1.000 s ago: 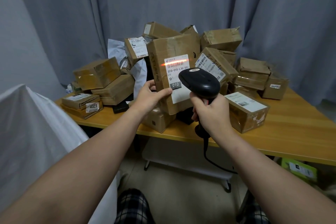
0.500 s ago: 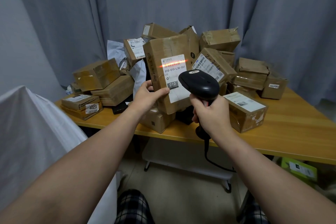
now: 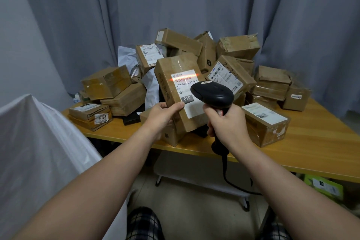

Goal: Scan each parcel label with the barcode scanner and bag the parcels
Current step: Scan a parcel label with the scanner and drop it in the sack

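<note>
My left hand (image 3: 162,116) grips the lower left corner of a brown cardboard parcel (image 3: 173,76) and holds it upright above the table's near edge. Its white label (image 3: 185,85) faces me, and a red scan line lies across the barcode at the label's top. My right hand (image 3: 227,126) grips the handle of a black barcode scanner (image 3: 212,93), whose head points at the label and covers its right side. A large white bag (image 3: 35,142) stands at my left.
A wooden table (image 3: 311,142) carries a heap of several taped cardboard parcels (image 3: 239,46) and a white mailer (image 3: 152,87). A labelled box (image 3: 265,122) sits right of the scanner. The scanner's cable (image 3: 233,185) hangs below the table. Grey curtains hang behind. A green box (image 3: 323,187) lies on the floor.
The parcel in my left hand has shifted slightly left and tilted. The scan line has stayed on the barcode, and the scanner has barely moved.
</note>
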`<state>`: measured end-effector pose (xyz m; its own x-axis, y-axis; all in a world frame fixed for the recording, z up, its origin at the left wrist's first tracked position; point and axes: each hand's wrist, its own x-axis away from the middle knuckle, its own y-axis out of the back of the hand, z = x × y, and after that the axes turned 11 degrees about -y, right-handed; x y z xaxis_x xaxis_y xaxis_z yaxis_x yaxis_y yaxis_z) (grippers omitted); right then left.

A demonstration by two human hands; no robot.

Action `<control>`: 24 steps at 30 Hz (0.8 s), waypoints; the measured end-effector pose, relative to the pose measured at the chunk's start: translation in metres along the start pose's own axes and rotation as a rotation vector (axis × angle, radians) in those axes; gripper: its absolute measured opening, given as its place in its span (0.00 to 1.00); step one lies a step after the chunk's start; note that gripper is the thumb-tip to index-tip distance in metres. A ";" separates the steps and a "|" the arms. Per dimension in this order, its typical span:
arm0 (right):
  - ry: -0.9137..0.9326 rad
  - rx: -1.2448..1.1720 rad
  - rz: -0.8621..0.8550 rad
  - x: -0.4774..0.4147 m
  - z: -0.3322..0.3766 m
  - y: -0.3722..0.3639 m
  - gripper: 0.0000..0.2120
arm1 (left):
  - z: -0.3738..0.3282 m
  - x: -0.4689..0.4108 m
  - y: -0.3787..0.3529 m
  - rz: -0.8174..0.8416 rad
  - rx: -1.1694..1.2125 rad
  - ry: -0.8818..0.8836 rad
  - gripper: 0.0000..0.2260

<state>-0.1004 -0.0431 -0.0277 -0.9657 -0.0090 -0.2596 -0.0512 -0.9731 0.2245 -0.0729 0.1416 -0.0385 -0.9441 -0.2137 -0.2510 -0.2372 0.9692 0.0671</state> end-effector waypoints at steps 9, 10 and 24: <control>0.021 0.072 0.204 -0.025 0.044 -0.054 0.11 | 0.001 0.006 0.053 -0.131 0.080 -0.004 0.11; 0.026 0.067 0.248 -0.029 0.051 -0.068 0.11 | 0.002 0.009 0.064 -0.177 0.100 0.002 0.12; -0.237 0.052 0.959 0.035 0.045 -0.285 0.14 | 0.067 0.146 0.241 -0.833 -0.038 0.255 0.22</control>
<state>-0.1310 0.2446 -0.0580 -0.6298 -0.7362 0.2476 0.7737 -0.5663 0.2841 -0.2530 0.3520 -0.1233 -0.4813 -0.8765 -0.0094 -0.8765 0.4814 -0.0093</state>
